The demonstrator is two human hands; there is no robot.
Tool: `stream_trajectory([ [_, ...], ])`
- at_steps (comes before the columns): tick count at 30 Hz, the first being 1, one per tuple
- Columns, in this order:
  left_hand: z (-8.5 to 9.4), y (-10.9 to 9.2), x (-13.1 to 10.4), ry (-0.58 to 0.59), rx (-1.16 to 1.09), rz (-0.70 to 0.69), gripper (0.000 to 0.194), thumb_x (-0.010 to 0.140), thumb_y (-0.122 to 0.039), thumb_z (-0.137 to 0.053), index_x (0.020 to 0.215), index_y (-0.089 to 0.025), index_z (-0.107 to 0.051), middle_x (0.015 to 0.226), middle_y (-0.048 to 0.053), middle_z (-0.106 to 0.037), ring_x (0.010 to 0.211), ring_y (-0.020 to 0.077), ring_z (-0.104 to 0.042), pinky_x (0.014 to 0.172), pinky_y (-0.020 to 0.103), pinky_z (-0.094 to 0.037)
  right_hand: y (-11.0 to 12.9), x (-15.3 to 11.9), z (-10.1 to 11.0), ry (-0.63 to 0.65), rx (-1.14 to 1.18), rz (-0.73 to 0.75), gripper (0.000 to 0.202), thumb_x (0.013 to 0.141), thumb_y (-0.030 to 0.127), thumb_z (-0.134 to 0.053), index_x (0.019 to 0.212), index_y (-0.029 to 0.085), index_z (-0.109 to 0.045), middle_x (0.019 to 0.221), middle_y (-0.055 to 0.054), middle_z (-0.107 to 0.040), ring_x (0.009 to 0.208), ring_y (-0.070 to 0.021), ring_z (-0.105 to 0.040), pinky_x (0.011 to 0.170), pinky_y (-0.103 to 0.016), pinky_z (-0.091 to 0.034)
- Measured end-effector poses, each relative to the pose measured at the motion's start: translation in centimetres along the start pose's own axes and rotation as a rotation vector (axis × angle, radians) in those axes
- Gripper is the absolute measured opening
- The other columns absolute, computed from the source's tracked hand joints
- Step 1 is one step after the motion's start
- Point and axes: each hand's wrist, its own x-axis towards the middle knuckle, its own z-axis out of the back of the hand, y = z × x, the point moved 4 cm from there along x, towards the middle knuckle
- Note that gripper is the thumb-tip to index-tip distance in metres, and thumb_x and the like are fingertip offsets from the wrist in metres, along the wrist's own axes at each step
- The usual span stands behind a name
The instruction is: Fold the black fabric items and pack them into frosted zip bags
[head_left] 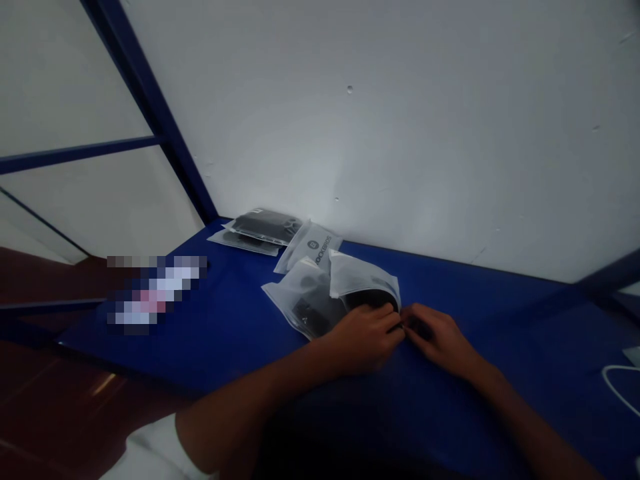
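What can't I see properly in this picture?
All in the head view:
What the left hand and right hand hold: covered by the hands.
Part of the printed pouch: covered by the nearer pouch.
Rest of the white cable: cut off by the right edge.
Pixelated thing at left: blocks hide its details.

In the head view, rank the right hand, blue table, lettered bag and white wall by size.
1. White wall
2. Blue table
3. Right hand and lettered bag: too alike to rank.

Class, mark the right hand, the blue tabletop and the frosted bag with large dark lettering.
Right hand (443,337): head view, back of hand.
Blue tabletop (520,320): head view, bare right part.
Lettered frosted bag (306,246): head view, printed face.
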Motion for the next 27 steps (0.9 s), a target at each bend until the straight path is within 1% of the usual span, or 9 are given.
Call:
stream_trajectory([
  [4,-0.03,-0.04,0.03,0.006,-0.014,0.006,0.012,0.088,-0.018,-0.049,0.086,-0.013,-0.060,0.098,0.009,-0.060,0.094,0.0206,-0.052,0.066,0.031,-0.044,-0.12,-0.04,-0.07,0.000,0.004,-0.010,0.009,0.084,0.015,-0.050,0.090,0.021,-0.053,0.081,-0.003,-0.062,0.068,-0.0150,-0.060,0.060,-0.027,-0.048],
  [12,-0.26,-0.16,0.04,0.049,-0.010,-0.001,0.012,0.088,-0.019,-0.050,0.089,-0.013,-0.060,0.100,0.010,-0.058,0.097,0.0214,-0.051,0.066,0.031,-0.044,-0.32,-0.03,-0.19,-0.002,-0.003,-0.021,0.009,0.083,0.015,-0.051,0.089,0.022,-0.053,0.081,-0.002,-0.062,0.068,-0.0152,-0.060,0.061,-0.027,-0.048],
  [23,-0.11,-0.47,-0.05,0.065,-0.007,-0.020,0.013,0.087,-0.018,-0.049,0.091,-0.012,-0.061,0.104,0.010,-0.058,0.099,0.0222,-0.051,0.069,0.031,-0.042,-0.25,0.06,-0.21,0.009,-0.021,-0.029,0.004,0.083,0.018,-0.052,0.083,0.022,-0.053,0.074,-0.001,-0.061,0.064,-0.0148,-0.058,0.057,-0.026,-0.046],
  [27,-0.12,-0.56,-0.12,0.063,0.000,-0.023,0.013,0.087,-0.019,-0.051,0.093,-0.012,-0.060,0.106,0.010,-0.058,0.102,0.0220,-0.050,0.069,0.031,-0.042,-0.41,0.08,-0.32,0.026,-0.010,-0.049,0.004,0.084,0.019,-0.053,0.086,0.022,-0.055,0.076,-0.001,-0.062,0.065,-0.0150,-0.059,0.058,-0.027,-0.046],
])
